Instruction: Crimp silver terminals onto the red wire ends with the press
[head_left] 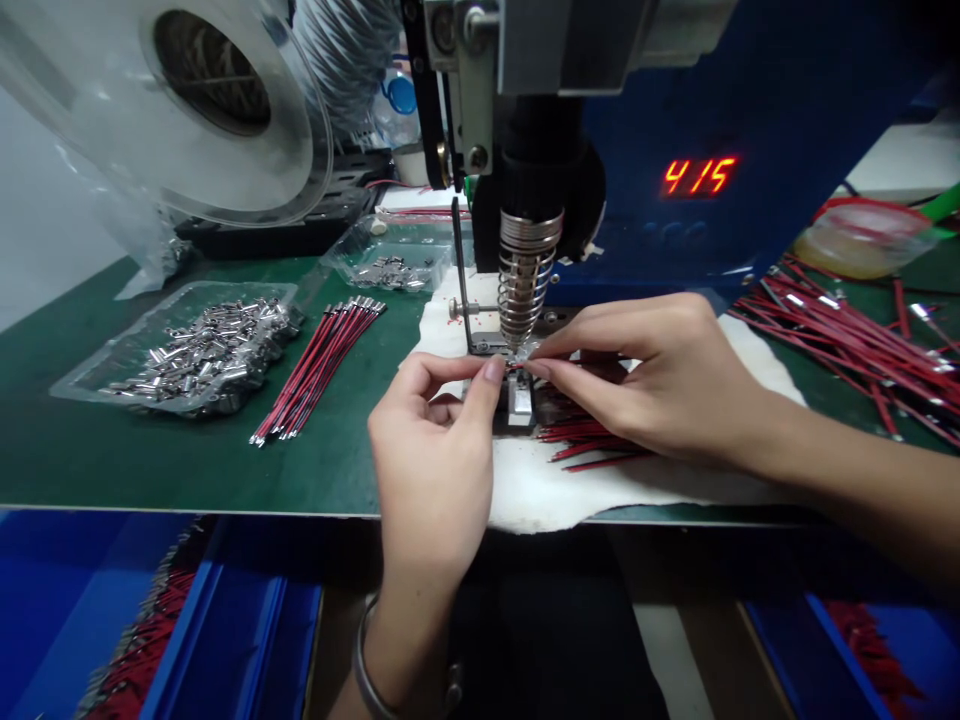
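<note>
Under the spring-wrapped tip of a soldering machine, both hands meet at a small metal fixture. My left hand is closed in a pinch at the fixture's left side; what lies between its thumb and finger is too hidden to name. From the right, my right hand pinches a thin red wire with thumb and forefinger, just below the tip. Below that hand, a bunch of red and black wires rests on a white cloth.
Left on the green table are a clear tray of small silver metal cylinders and a bundle of wired cylinders. A second tray stands behind. More wires lie right, beside the blue machine housing. Blue bins sit below.
</note>
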